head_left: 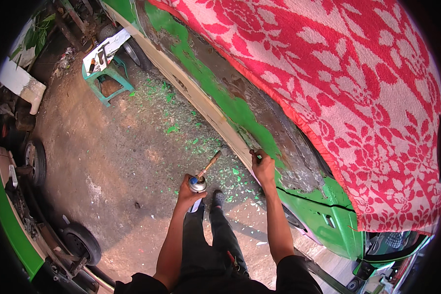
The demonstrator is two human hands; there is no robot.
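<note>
My left hand (185, 194) is wrapped round the can of a blowtorch (198, 184), its brass nozzle (211, 162) angled up and to the right toward the vehicle's side. No flame shows at the tip. Close to the panel, my right hand (263, 168) is closed, with a small dark thing at its fingertips that I cannot make out. Beside it runs the vehicle body (215, 85), part green paint, part bare brownish and grey metal, with a beige lower strip. A red and pink floral blanket (328, 83) covers the upper part.
Green paint flakes (201, 142) litter the concrete floor along the vehicle. A teal plastic stool (108, 78) at the far left carries a white sheet (116, 43) with several tools. Loose wheels (81, 243) and another green vehicle part (12, 220) line the left side.
</note>
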